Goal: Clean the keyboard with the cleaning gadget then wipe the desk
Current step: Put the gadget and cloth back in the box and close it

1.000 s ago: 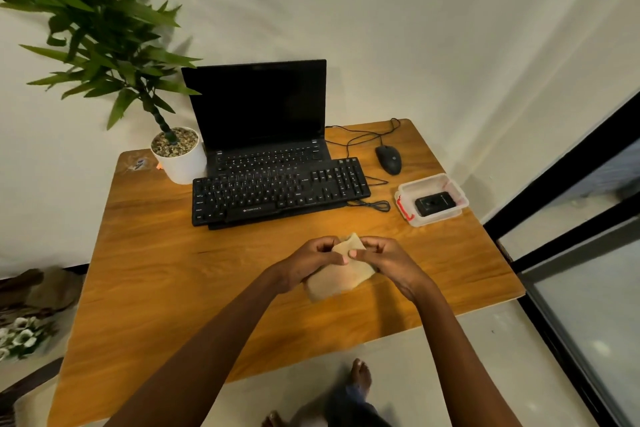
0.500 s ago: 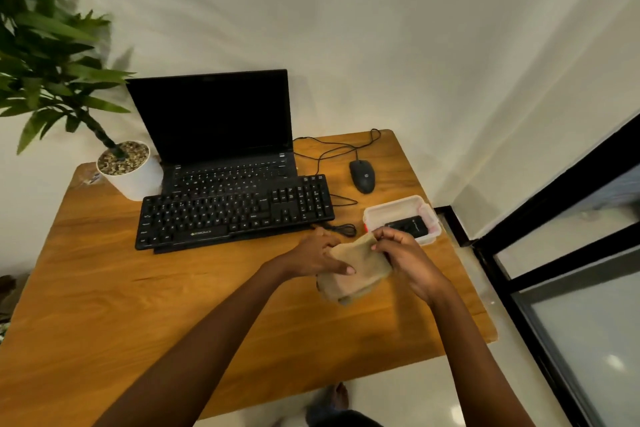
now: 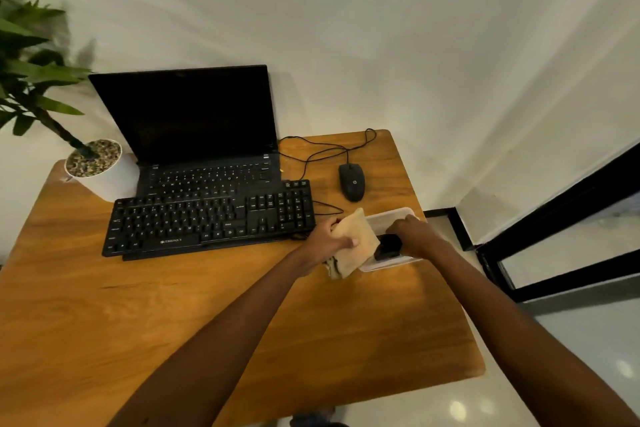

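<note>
- A white plastic box (image 3: 388,218) at the surface's (image 3: 242,305) right edge holds the black cleaning gadget (image 3: 388,246).
- The right hand (image 3: 414,232) is down on the gadget; I cannot tell its grip.
- The left hand (image 3: 327,239) pinches a beige cloth (image 3: 360,243) in its grip, beside the box.
- The keyboard (image 3: 207,222) lies left, the mouse (image 3: 351,181) behind.

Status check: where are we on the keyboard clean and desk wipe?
Nothing looks done yet. In hand: left hand holds the beige cloth; right hand grips the black gadget inside the white box. Left: lift it out, clean the keyboard, then wipe the desk.
</note>
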